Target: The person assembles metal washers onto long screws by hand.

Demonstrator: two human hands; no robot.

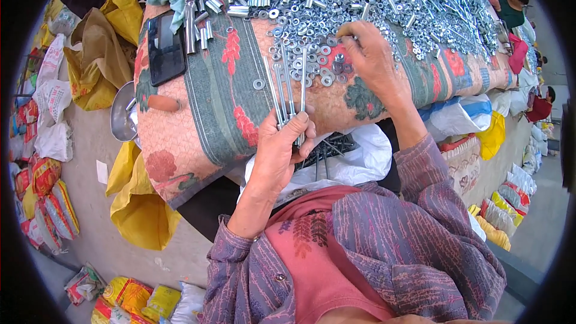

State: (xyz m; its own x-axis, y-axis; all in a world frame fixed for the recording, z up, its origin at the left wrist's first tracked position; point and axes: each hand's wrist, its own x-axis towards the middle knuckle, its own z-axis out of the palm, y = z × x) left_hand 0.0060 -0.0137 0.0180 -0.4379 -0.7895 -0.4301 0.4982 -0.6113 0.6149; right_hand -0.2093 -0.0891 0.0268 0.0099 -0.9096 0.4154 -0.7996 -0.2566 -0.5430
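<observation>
The left hand (pixel 281 144) grips a fan of long bolts (pixel 288 93) upright. The right hand (pixel 372 60), fingers pinched, picks among washers (pixel 312 63) on the cloth-covered bench (pixel 216 96).

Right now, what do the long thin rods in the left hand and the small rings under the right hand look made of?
Long thin rods: probably plated steel, given their bright silvery shine. Small rings: apparently the same shiny plated metal, washer-shaped with centre holes.
</observation>
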